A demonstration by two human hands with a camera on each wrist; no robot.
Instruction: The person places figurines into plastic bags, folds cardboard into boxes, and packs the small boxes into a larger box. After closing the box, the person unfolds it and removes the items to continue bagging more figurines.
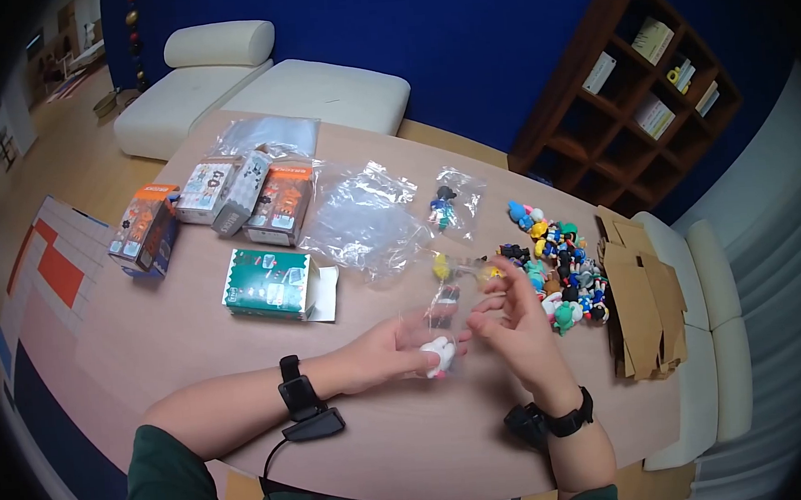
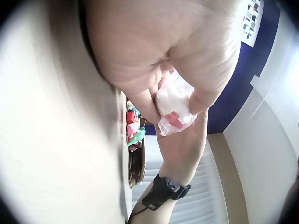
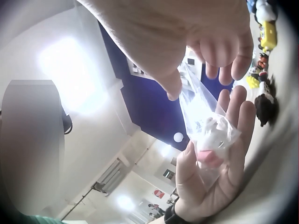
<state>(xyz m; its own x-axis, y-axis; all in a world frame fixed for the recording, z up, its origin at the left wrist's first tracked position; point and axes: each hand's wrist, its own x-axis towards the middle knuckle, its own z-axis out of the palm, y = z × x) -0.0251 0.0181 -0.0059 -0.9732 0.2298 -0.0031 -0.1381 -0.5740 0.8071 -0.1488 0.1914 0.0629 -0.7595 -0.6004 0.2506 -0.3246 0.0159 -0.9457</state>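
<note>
My left hand (image 1: 384,351) holds a clear plastic bag (image 3: 194,100) with a small white figurine (image 1: 439,355) inside. Pink shows at the figurine's lower end in both wrist views. Thumb and fingers close round the bag's lower part in the left wrist view. My right hand (image 1: 524,334) is raised beside the bag's upper end, thumb apart from the relaxed fingers. In the right wrist view, the bag's pointed top stands between that thumb and the fingers. Beyond the hands, a small yellow figure (image 1: 441,266) lies on the table.
Many small figurines (image 1: 560,271) lie heaped at right, beside flattened cardboard (image 1: 643,298). A bagged figurine (image 1: 442,208) and empty-looking clear bags (image 1: 361,217) lie farther back. A green box (image 1: 268,283) with an open flap and several other boxes (image 1: 144,231) stand at left.
</note>
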